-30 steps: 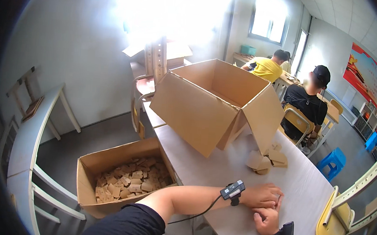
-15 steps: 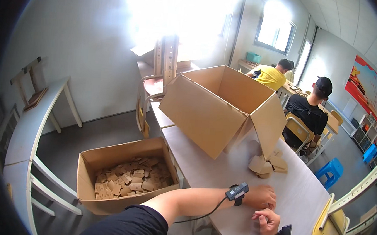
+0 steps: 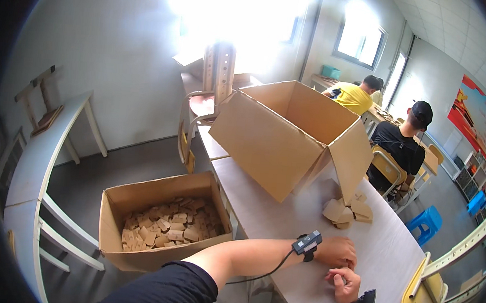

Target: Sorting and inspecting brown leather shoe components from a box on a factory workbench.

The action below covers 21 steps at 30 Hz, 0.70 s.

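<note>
My left hand rests low over the pale table, fingers curled inward; whatever may be inside them is hidden. Just nearer to me, my right hand is close beside it, its fingers also bent in, and I cannot make out anything they hold. Both wrists carry strapped black devices with cables. Beyond the hands lies a small pile of folded brown cardboard pieces. A large open cardboard box stands tilted behind that pile, one flap hanging toward it.
On the floor at left stands another cardboard box, holding many small cardboard pieces. A curved row of tables runs along the left. To the right are a yellow chair and a blue stool. Several people sit at far tables.
The view has shifted slightly, moving the background a little in the picture. My right fingers have curled in slightly more; the left hand, boxes and pile look unchanged.
</note>
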Motion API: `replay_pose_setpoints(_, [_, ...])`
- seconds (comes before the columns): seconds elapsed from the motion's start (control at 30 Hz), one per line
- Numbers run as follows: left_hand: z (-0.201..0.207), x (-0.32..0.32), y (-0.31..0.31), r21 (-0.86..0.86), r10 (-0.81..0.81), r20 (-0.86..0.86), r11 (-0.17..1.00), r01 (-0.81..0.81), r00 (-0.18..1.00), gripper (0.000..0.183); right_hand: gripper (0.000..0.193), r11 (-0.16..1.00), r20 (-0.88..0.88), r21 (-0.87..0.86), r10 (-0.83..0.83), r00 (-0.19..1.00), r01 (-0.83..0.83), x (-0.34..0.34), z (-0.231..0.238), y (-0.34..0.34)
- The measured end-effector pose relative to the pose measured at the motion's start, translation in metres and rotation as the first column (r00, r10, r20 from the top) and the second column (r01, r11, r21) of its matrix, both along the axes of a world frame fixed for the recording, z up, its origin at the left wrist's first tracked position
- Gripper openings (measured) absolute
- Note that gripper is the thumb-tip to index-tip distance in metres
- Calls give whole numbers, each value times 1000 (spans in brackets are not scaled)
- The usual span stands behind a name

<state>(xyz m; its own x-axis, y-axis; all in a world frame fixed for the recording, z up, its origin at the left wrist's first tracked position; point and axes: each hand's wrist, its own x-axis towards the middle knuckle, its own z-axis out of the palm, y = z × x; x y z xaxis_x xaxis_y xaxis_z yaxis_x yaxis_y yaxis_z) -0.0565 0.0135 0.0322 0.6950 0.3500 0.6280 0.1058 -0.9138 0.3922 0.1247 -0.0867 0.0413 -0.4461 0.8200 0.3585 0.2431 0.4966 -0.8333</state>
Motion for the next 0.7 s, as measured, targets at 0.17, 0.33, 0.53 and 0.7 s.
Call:
replay_pose_setpoints(0.17, [4, 1, -1, 13, -10, -63, 1000, 11, 998, 14, 26, 997, 57, 66, 25, 998, -29, 3, -6, 3])
replay_pose_setpoints(0.33, [3, 1, 0, -18, -30, -69, 999, 29, 997, 15, 24, 995, 171, 96, -7, 985, -9, 2, 3, 2])
replay_pose_setpoints(0.53, [0, 1, 4, -75, 0, -29, 997, -2, 1000, 15, 22, 980, 106, 176, -109, 988, 89, -7, 11, 1])
replay_pose_setpoints(0.7, [3, -2, 1, -148, -20, -32, 989, 15, 999, 14, 23, 979, 83, 162, -141, 986, 126, -7, 12, 0])
